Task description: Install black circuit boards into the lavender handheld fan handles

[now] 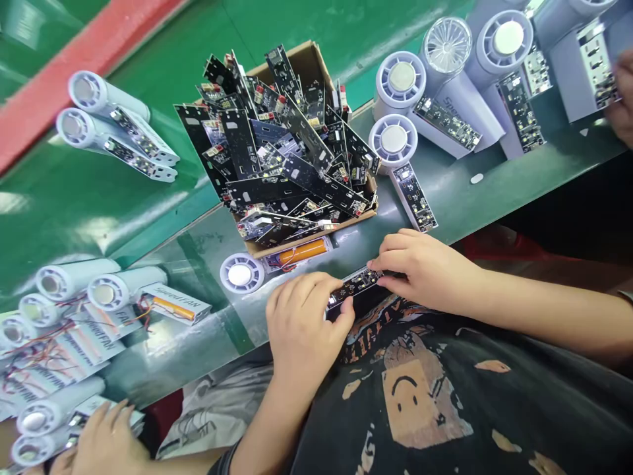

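A narrow black circuit board (357, 284) with small light-coloured parts lies between my two hands at the table's front edge. My left hand (304, 320) is closed round its left end, thumb below and fingers above. My right hand (420, 270) pinches the other end between thumb and fingertips. Whatever the board rests on is mostly hidden by my left hand. Just beyond my left hand, a fan unit with a round grey head (242, 273) lies beside an orange battery (302, 252) with red wires.
A cardboard box (316, 56) heaped with circuit boards stands ahead. Fan units with boards (395, 138) stand right; others with wires (106, 293) lie left, and two (109, 125) lie farther back. A co-worker's hand (106, 442) is at lower left, another person's hand (622, 99) at far right.
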Available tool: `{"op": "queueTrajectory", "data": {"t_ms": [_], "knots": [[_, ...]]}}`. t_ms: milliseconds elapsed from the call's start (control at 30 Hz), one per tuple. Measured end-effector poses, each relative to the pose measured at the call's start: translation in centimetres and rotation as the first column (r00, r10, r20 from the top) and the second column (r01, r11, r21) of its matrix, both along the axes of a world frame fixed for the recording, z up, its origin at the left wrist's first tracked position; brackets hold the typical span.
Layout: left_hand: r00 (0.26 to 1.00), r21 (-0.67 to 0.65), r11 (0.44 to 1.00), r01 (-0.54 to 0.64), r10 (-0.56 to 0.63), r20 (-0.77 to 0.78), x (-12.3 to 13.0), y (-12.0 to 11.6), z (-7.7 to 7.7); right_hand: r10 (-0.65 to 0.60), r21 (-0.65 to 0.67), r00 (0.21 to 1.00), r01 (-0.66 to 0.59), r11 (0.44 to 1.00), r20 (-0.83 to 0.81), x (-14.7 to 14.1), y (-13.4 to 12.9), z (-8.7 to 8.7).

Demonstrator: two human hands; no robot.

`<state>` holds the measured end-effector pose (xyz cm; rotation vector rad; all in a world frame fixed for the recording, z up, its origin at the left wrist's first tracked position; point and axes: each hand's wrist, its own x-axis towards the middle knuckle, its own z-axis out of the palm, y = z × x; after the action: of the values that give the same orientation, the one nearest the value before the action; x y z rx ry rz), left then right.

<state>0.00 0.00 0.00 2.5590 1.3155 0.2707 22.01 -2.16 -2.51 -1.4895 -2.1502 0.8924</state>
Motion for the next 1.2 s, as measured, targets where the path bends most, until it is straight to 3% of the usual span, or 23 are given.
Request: {"op": "queueTrajectory", "data": {"t_ms": [100,233,433,533,633,800,967,1200], "knots": [[0.999,-0.008,1.0,0.03,-0.03,-0.023,-0.1,0.4,0.0,0.024,-0.019,0.99,-0.022,1.0,0.138,-0.3,0.0,0.8],[0.998,-0.04,0.998,0.046,-0.047,-0.041,0.0,0.6,0.0,0.016,0.012,0.978,-0.018,1.0,0.208,-0.5,-0.3,1.1],[0.998,-0.019,1.0,0.016,-0.018,-0.062,0.0,0.3,-0.1,0.048,0.205,0.982,-0.086,0.975,0.184,-1.6,-0.2,0.9],[0.998,-0.031,1.0,-0.004,0.006,0.067,-1.0,0.1,0.3,0.075,0.244,0.982,-0.116,0.963,0.173,-2.1,0.1,0.4],[0.986,-0.052,0.998,-0.021,0.03,0.167,-2.8,-0.4,0.9,0.068,0.242,0.984,-0.107,0.964,0.163,-2.1,0.3,0.2],[0.993,-0.124,0.986,-0.107,0.112,0.037,-5.3,-1.6,0.2,0.078,0.236,0.983,-0.117,0.965,0.168,-2.8,0.7,0.7],[0.985,-0.116,0.982,-0.145,0.154,0.073,-5.8,-2.2,-1.3,0.126,0.253,0.979,-0.164,0.954,0.159,-4.5,1.0,0.7],[0.978,-0.106,0.983,-0.151,0.164,0.129,-6.0,-2.0,-1.5,0.104,0.196,0.985,-0.129,0.972,0.136,-5.4,1.2,0.6]]}}
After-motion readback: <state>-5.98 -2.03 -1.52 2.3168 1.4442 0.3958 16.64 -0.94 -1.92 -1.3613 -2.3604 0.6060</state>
